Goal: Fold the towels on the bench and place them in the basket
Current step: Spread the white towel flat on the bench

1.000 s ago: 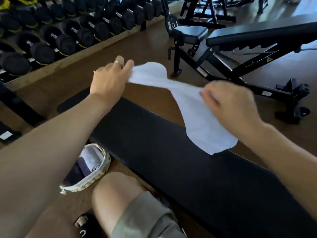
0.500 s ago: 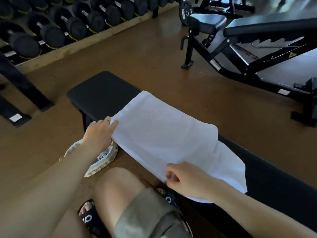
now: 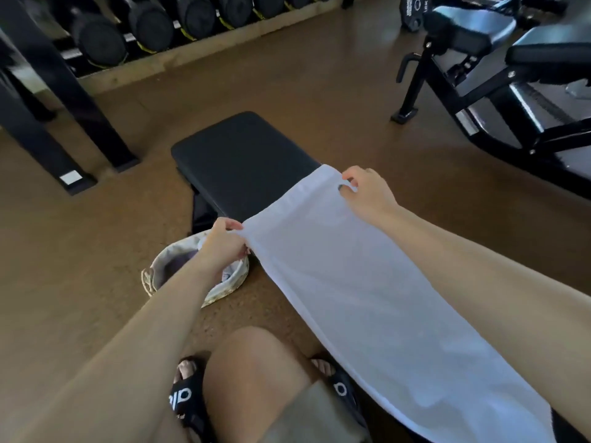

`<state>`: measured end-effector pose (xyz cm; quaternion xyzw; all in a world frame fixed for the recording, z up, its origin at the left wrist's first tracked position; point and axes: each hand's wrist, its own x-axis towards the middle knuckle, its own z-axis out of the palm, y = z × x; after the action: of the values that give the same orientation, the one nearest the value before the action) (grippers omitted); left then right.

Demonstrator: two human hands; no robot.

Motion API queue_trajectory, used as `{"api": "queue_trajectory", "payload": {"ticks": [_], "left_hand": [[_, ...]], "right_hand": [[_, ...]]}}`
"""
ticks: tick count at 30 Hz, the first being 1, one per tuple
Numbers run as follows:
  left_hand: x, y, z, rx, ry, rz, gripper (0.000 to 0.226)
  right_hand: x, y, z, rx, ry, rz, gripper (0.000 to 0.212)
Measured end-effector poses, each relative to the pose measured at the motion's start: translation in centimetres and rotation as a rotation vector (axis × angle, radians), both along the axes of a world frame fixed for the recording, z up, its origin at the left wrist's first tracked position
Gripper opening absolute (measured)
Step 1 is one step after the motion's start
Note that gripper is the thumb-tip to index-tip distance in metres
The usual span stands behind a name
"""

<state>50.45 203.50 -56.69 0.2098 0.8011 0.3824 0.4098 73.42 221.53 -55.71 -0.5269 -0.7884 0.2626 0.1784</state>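
- A gym room with a brown floor (image 3: 287, 78); the long black padded tabletop (image 3: 243, 164) runs from the middle of the view down toward the lower right, and serves as the landmark here.
- A white towel (image 3: 361, 302) lies spread lengthwise along the tabletop, covering most of its near part; the far end of the tabletop is bare black padding.
- The left hand (image 3: 224, 243) pinches the towel's far corner on the near-left edge of the tabletop, fingers curled round the cloth.
- The right hand (image 3: 367, 190) grips the towel's other far corner at the far-right edge of the tabletop, thumb and fingers closed on the hem, lifting it slightly.
- A woven basket (image 3: 153, 276) sits on the floor just left of the tabletop, partly hidden under the left forearm; folded cloth shows inside, though how many pieces I cannot tell.
- A rack of dumbbells (image 3: 150, 24) lines the wall well beyond the tabletop's far end, to the left.
- An adjustable bench (image 3: 473, 75) with a black frame stands well apart, beyond the tabletop to the right.
- A bare knee (image 3: 256, 362) and black sandals (image 3: 184, 394) show on the floor just left of the tabletop's near part.
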Motion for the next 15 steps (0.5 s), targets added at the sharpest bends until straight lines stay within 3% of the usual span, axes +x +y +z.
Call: {"api": "queue_trajectory", "payload": {"ticks": [4,8,15], "left_hand": [[-2.2,1.1,0.9,0.004,-0.131,0.105,0.014],[-4.1,0.9,-0.3,0.02,0.077,-0.026,0.012],[-5.7,2.7,-1.7,0.158,0.144,0.139,0.011]], "right_hand": [[-3.5,3.7,-1.5,-0.038,0.035,-0.085,0.031],[-5.6,6.4,-2.9,-0.092,0.025,-0.194,0.032],[-8.7,9.8,-2.8,-0.008,0.117,-0.219,0.021]]}}
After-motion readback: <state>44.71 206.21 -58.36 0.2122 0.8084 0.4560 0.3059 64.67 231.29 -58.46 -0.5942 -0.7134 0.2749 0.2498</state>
